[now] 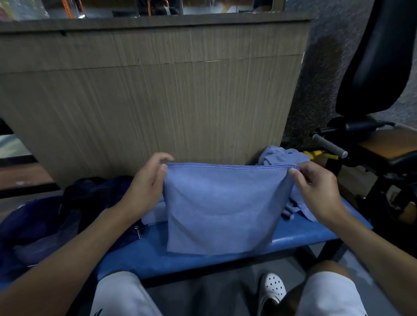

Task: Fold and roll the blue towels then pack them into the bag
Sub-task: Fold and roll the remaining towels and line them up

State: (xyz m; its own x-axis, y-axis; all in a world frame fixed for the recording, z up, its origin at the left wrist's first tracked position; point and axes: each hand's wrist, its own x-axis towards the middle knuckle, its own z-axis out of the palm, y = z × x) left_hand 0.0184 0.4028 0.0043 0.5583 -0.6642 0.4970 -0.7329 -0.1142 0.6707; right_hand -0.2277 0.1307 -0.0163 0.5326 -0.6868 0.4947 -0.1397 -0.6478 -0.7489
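Above the blue tabletop (231, 254) our hands, left (144, 187) and right (316, 191), pinch the top corners of a blue towel (226, 209); folding seems underway, so next we'd lay it flat, halve it, then roll.

Hidden, cut off
The held towel (219, 210) covers the tabletop's (311, 235) middle; the dark bag (38, 225) runs off the left edge.

The blue towel (219, 210) is soft, matt cloth with a stitched hem; the bench (302, 239) has smooth, glossy blue padding; the panel (152, 100) behind shows streaked wood grain.
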